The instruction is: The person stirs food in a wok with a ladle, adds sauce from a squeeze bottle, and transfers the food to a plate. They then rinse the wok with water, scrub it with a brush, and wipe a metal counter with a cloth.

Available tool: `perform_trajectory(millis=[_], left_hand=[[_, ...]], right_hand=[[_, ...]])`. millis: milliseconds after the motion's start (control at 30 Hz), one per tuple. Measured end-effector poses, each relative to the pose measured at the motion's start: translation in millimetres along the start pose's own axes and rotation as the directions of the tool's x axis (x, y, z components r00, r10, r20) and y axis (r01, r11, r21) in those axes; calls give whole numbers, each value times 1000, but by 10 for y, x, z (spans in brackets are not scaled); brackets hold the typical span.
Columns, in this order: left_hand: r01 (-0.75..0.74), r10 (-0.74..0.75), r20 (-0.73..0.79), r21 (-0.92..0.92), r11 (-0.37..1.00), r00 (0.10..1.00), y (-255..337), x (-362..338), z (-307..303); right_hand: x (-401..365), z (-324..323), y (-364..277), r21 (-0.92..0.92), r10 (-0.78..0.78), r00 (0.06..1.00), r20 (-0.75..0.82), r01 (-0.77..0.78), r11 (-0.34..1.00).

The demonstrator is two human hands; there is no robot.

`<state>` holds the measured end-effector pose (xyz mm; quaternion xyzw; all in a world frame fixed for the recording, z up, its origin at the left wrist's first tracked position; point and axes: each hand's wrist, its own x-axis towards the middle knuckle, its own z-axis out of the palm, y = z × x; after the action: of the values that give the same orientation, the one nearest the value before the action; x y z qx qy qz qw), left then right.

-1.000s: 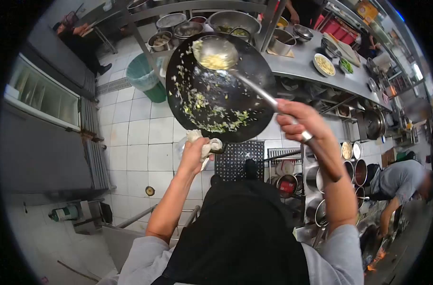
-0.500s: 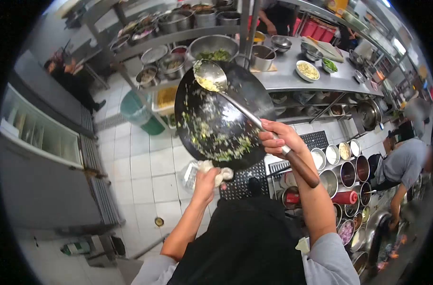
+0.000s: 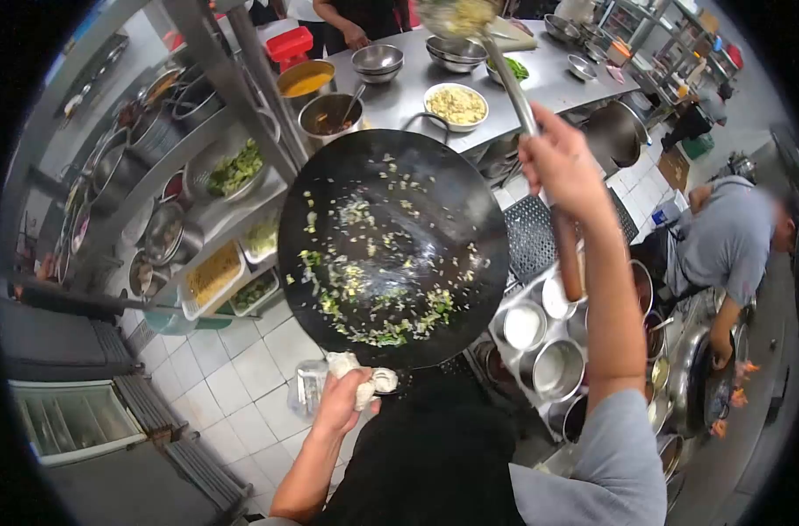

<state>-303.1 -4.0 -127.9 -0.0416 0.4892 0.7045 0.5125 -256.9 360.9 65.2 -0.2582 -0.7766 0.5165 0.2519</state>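
Black, round-bellied wok (image 3: pixel 443 219) at a cloth-padded left grip, long steel ladle (image 3: pixel 515 88) in the right.

Left hand (image 3: pixel 342 399) closes around bunched cream cloth (image 3: pixel 364 390) at the wok's near edge; right hand (image 3: pixel 562 167) wraps the ladle's slim shaft, its brown wooden end (image 3: pixel 566 254) trailing behind the fingers. Ahead of the left grip, the wide metal looks heavy and slick, best held through cloth; soft chopped green-and-white bits (image 3: pixel 439 302) dot its curve. Beyond the right, the ladle's blurred bowl carries yellowish food, easily spilled.
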Motion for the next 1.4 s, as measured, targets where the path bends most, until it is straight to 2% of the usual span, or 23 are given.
perform_trajectory(millis=[33, 100, 167, 200, 300, 333, 400, 533, 633, 733, 767, 833, 867, 933, 1033, 1100, 1133, 1200, 1233, 1267, 1300, 1333, 1400], left_hand=[[26, -26, 10, -6, 1000, 1000, 128, 68, -38], [97, -97, 14, -76, 992, 995, 385, 162, -71], [111, -109, 56, -35, 993, 992, 364, 400, -218], [142, -142, 92, 9, 990, 986, 375, 453, -286], [173, -178, 89, 66, 983, 980, 454, 562, -404], [174, -179, 90, 64, 983, 980, 492, 629, -456], [218, -218, 62, 11, 976, 974, 589, 688, -406], [199, -201, 100, 29, 980, 975, 489, 822, -535], [96, -111, 127, 120, 988, 986, 402, 854, -574], [68, -94, 139, 180, 981, 986, 299, 527, -437], [70, -110, 172, 226, 972, 979, 295, 428, -409], [81, -98, 96, 167, 983, 991, 285, 261, -429], [58, -84, 98, 244, 968, 992, 295, 179, -410], [43, -78, 88, 344, 938, 993, 328, 3, -353], [5, 10, -29, 475, 880, 1000, 350, -354, -187], [57, -108, 60, 555, 830, 992, 655, -264, -590], [-332, 90, 373, 661, 673, 924, 572, -342, -725], [-341, 90, 382, 661, 668, 920, 619, -452, -574], [71, -130, 53, 612, 788, 990, 716, -441, -435], [40, -125, 81, 665, 746, 989, 634, -471, -274], [56, -188, 156, 605, 794, 970, 1310, -337, -918], [97, -293, 239, 599, 795, 926, 1372, -227, -1059], [136, -448, 343, 649, 748, 825, 1609, 170, -1181]], right_hand=[[90, 240, 160, -107, 34, 997, -76, -42, 993], [150, 729, 531, -482, -174, 957, -231, 43, 875], [90, 1098, 761, -548, -61, 970, -237, -82, 833], [80, 1271, 967, -598, -146, 965, -219, -14, 802], [54, 1666, 1525, -741, -158, 972, -175, -24, 671], [111, 1784, 1580, -743, -158, 972, -173, -24, 669], [209, 1874, 1613, -752, 66, 986, -152, -159, 640], [195, 1862, 1524, -744, 86, 979, -183, -195, 639], [138, 1794, 1659, -752, 18, 991, -136, -115, 649], [-182, 1465, 1285, -611, -135, 961, -241, -42, 791], [-207, 1323, 1155, -522, -240, 922, -303, 50, 851], [-316, 958, 680, -330, -257, 862, -437, 112, 937], [-400, 726, 529, -257, -351, 785, -511, 250, 933], [-748, 233, 272, 126, -189, 862, -471, 278, 952], [-1922, -426, -187, 636, -45, 924, -380, 297, 713], [-2663, -311, -432, 707, -7, 940, -340, 260, 658], [-3164, -290, -525, 651, -5, 938, -347, 245, 718], [-4109, -91, -674, 696, 177, 902, -394, 166, 698], [-4537, 17, -745, 707, 288, 866, -408, 101, 700], [-4966, 126, -817, 725, 395, 818, -418, 38, 688], [-4771, 1183, -1780, 606, 415, 738, -533, -10, 795], [-5156, 1579, -1984, 575, 382, 738, -556, 9, 818], [-4974, 2625, -2485, 528, 437, 534, -724, 21, 849]])
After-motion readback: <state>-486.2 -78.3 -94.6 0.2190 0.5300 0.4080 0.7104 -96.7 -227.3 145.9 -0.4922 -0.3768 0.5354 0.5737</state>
